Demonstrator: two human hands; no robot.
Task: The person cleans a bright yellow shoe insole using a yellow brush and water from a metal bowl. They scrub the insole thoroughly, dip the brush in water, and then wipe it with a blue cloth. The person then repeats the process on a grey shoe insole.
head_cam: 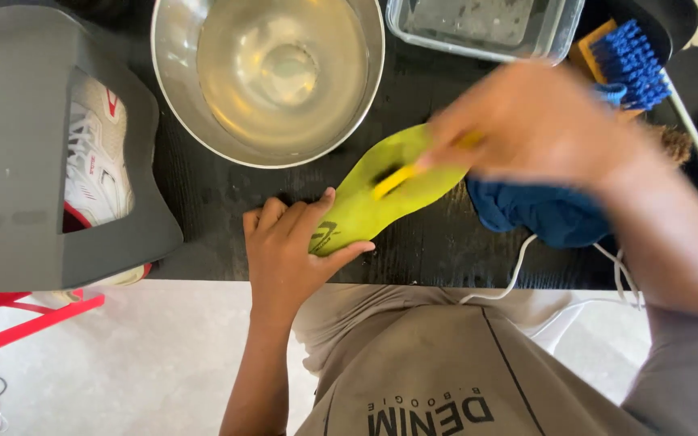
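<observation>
A yellow-green shoe insole [377, 190] lies on the dark table [212, 194]. My left hand [288, 246] pins its near end down, thumb and fingers on either side. My right hand [527, 125], blurred with motion, grips a small brush with a yellow handle [393, 179] and presses its dark bristles on the middle of the insole.
A steel bowl of water [268, 73] stands behind the insole, a clear plastic tub [486, 28] to its right. A blue-bristled brush [628, 52] and blue cloth [543, 210] lie at right. A white sneaker [94, 153] sits in a grey chair [18, 145] at left.
</observation>
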